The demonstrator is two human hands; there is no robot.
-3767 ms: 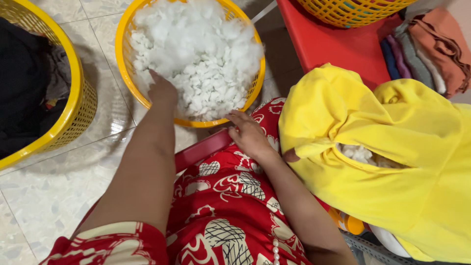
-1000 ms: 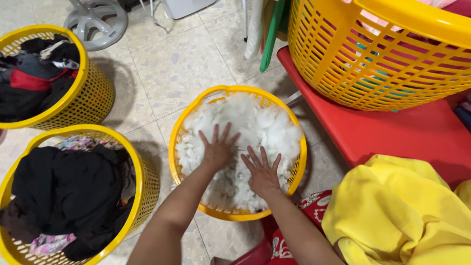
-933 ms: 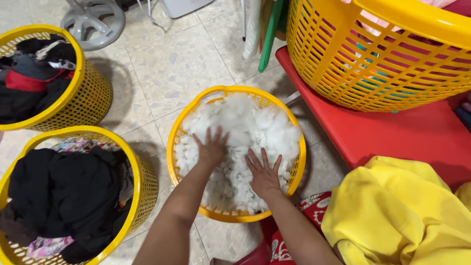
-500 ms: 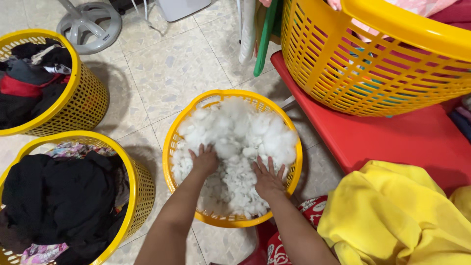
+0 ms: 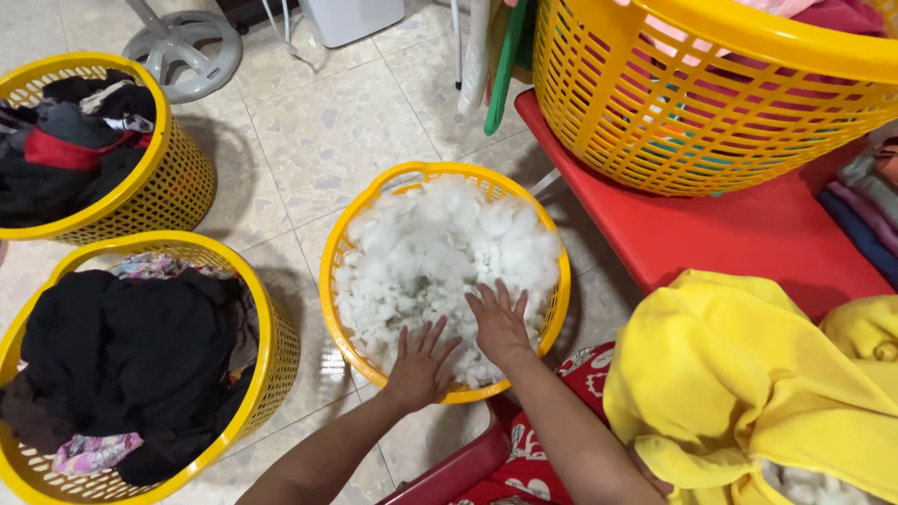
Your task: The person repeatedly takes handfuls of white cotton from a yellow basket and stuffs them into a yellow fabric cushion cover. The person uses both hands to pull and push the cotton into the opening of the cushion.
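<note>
Four yellow baskets (image 5: 444, 178), two hands (image 5: 458, 346), one red bench (image 5: 739, 234)

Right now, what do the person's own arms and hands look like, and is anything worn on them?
Both forearms are bare; no sleeves show in the frame. The left hand and right hand carry no gloves, and no rings, watch or bracelets are visible.

Both forearms reach forward from the near edge, angled toward each other. The left hand (image 5: 420, 367) lies palm down, fingers spread — thumb out to the side. The right hand (image 5: 499, 323) sits just beside it, slightly farther, flat — fingers fanned, nothing gripped.
</note>
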